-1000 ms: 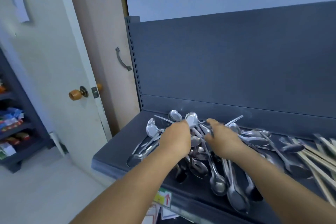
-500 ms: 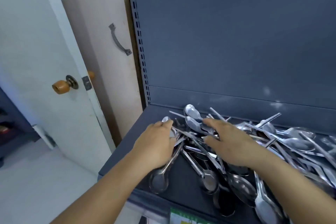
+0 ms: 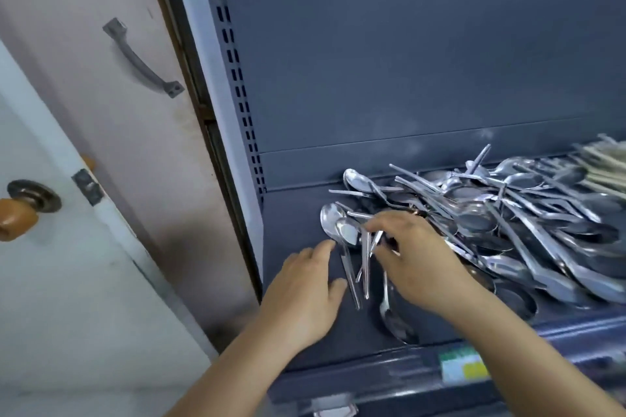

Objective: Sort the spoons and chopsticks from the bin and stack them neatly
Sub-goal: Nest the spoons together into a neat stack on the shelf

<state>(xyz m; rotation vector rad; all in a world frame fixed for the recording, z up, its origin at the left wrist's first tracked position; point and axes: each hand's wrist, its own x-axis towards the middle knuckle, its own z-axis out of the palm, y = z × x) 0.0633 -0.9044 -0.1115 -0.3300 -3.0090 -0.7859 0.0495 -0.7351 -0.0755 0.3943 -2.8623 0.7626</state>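
A heap of steel spoons [image 3: 491, 213] covers the dark grey shelf [image 3: 294, 213] from its middle to the right edge. Pale wooden chopsticks [image 3: 599, 166] lie at the far right. My right hand [image 3: 416, 257] pinches the handles of a few spoons [image 3: 338, 227] whose bowls point up-left, at the left end of the heap. My left hand [image 3: 305, 294] lies flat on the bare shelf just left of those spoons, fingers relaxed, index tip close to the bowls. One more spoon [image 3: 393, 318] lies alone near the front edge, under my right wrist.
The shelf's upright back panel [image 3: 406, 61] rises behind the heap. A slotted post [image 3: 237, 78] marks the left end. Left of it are a door with a metal handle [image 3: 142, 61] and another door with an orange knob [image 3: 17, 218]. A price label [image 3: 464, 366] sits on the front lip.
The view has swung left and closer. My right hand has drawn a few spoons out to the left of the heap. My left hand has come off the spoons onto the bare shelf.
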